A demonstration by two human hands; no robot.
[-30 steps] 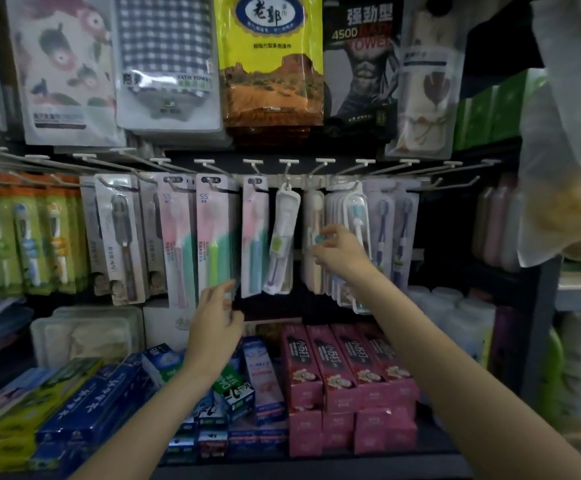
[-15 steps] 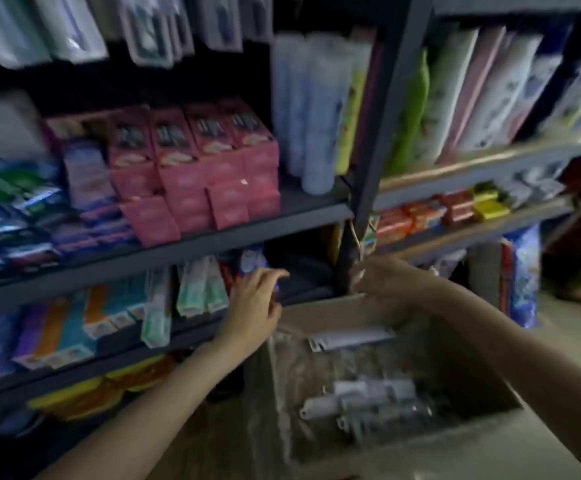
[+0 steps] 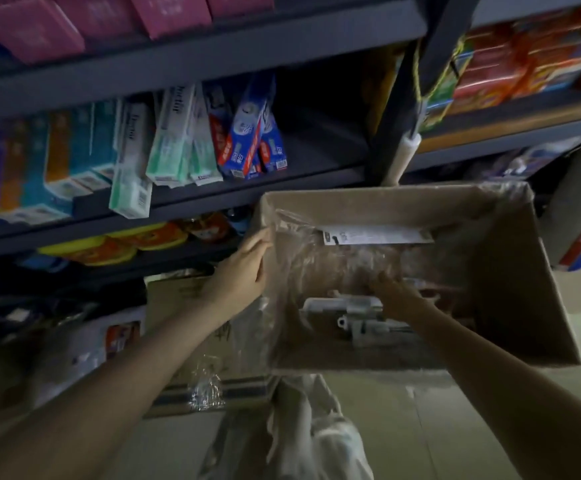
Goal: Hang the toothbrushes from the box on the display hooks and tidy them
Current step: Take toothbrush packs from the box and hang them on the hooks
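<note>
1. You have turned away from the display hooks, which are now out of view, and bent down to the box; a second ago both hands were up at the hanging packs. I judge this to be a restock step: fetching the next toothbrushes to hang.
2. Nearest you, pale trousers and a smooth floor fill the bottom of the view.
3. Your right hand is down inside the box, fingers reaching into the toothbrush packs; motion blur means I cannot tell whether it grips one yet.
4. Your left hand holds the box's left wall at the rim, fingers curled over the crinkled plastic liner.
5. The box is plain brown cardboard, open-topped. The liner is thin, glossy and creased. The packs look like white and clear blisters, long and flat, lying loose at the bottom; one white card leans against the far wall.
6. Beyond, dark metal shelves carry slim toothpaste cartons.
</note>
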